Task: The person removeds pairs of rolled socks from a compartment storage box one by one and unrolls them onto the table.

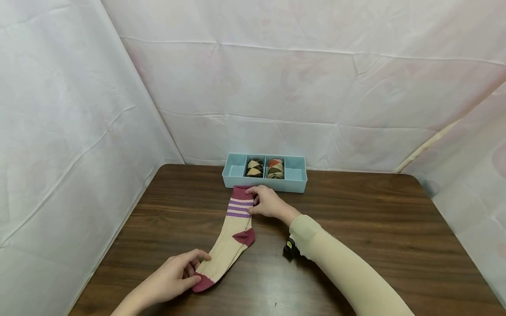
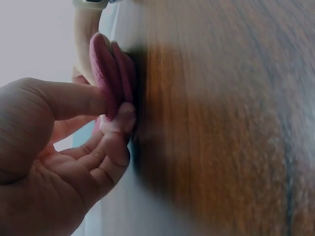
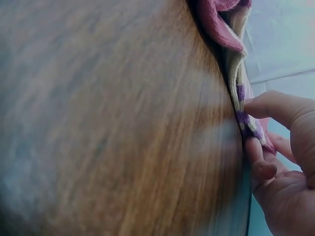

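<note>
A pair of cream socks (image 1: 227, 237) lies stacked on the table, with maroon toes, heels and cuffs and purple stripes below the cuff. My left hand (image 1: 171, 274) pinches the toe end; in the left wrist view its thumb lies on top of the two maroon toes (image 2: 106, 71) and a fingertip sits under them. At the cuff end, my right hand (image 1: 270, 204) pinches the right edge near the stripes. The right wrist view has its thumb over the purple-striped edge (image 3: 241, 93) and fingertips tucked beneath.
Just beyond the cuffs stands a light blue divided box (image 1: 294, 186). Its two middle compartments hold a dark rolled argyle sock (image 1: 254, 168) and a multicoloured rolled one (image 1: 275, 169). Pale cloth (image 1: 276, 87) hangs behind the wooden table (image 1: 356, 210) and at both sides.
</note>
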The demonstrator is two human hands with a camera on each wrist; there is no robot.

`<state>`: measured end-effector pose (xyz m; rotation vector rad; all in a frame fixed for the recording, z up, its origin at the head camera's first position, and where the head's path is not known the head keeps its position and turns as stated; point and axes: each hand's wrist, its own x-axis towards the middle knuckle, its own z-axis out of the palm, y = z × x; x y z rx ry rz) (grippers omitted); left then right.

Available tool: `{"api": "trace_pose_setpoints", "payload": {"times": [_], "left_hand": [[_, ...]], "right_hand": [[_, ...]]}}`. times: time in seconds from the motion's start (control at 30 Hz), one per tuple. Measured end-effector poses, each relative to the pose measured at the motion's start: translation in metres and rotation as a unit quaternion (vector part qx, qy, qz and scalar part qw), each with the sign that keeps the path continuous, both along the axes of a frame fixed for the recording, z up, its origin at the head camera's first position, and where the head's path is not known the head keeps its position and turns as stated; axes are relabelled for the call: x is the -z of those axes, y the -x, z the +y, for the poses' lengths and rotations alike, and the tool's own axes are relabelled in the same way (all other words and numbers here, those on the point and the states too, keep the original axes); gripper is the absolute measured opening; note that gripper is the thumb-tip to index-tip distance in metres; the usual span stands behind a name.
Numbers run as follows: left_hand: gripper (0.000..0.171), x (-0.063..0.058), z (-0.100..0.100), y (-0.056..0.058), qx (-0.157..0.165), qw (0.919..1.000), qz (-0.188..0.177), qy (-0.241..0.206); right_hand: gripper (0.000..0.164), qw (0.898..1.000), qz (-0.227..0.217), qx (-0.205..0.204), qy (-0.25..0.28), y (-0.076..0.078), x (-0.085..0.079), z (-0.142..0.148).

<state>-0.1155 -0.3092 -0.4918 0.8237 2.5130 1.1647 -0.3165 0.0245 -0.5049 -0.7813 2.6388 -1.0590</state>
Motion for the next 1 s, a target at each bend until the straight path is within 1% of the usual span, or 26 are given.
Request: {"api": "trace_pose_setpoints", "payload": {"times": [0.13,0.27,0.43,0.53,0.67,0.8,1.0], "left_hand": [[0.041,0.003,-0.004,0.000,-0.007,0.9998,-0.010,-0.017],[0.039,0.004,-0.009,0.002,0.001,0.9981,-0.035,-0.051],[0.039,0.002,-0.016,0.003,0.008,0.9931,-0.064,-0.098],[0.039,-0.001,-0.021,0.004,0.004,0.9914,-0.064,-0.113],[0.038,-0.004,-0.028,0.006,-0.002,0.9907,-0.061,-0.121],[0.040,-0.008,-0.037,0.008,-0.008,0.9903,-0.061,-0.125],[0.041,-0.011,-0.055,0.009,-0.022,0.9902,-0.066,-0.121]], "right_hand": [[0.059,1.000,0.001,0.008,0.018,-0.001,-0.002,-0.001],[0.060,0.999,0.002,0.015,0.040,-0.002,-0.007,-0.003],[0.063,0.998,0.011,0.015,0.055,-0.003,-0.015,-0.006],[0.065,0.998,0.016,0.018,0.059,-0.002,-0.021,-0.008],[0.067,0.998,0.031,0.020,0.056,0.001,-0.027,-0.012],[0.070,0.997,0.046,0.026,0.050,0.002,-0.030,-0.023],[0.071,0.997,0.035,0.026,0.057,0.003,-0.028,-0.044]]}}
